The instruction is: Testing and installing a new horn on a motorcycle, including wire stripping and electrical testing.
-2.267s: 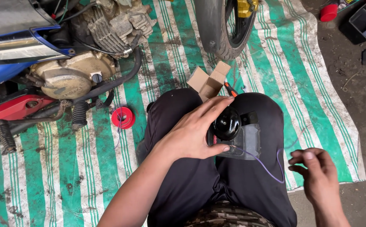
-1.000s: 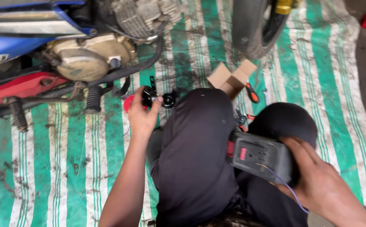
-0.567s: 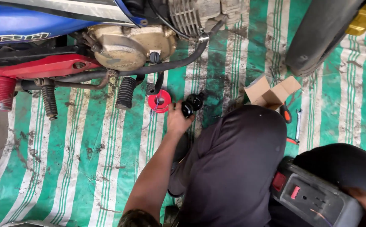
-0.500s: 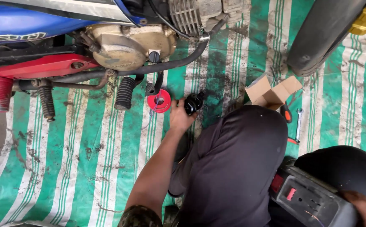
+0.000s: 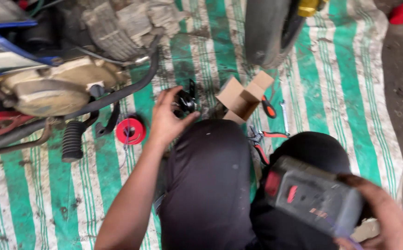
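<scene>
Left hand (image 5: 166, 121) grips black horn (image 5: 184, 102) off mat (image 5: 345, 88), unmounted, near engine (image 5: 48, 90). Right hand (image 5: 389, 222) clasps grey battery (image 5: 315, 194) on knee.

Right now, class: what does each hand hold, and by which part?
Left hand: small round black part, fingers around its rim. Right hand: grey box-shaped device, gripped at its right end.

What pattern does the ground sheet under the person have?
The ground sheet has green and white stripes, dirty in places; the head view shows it.
</scene>
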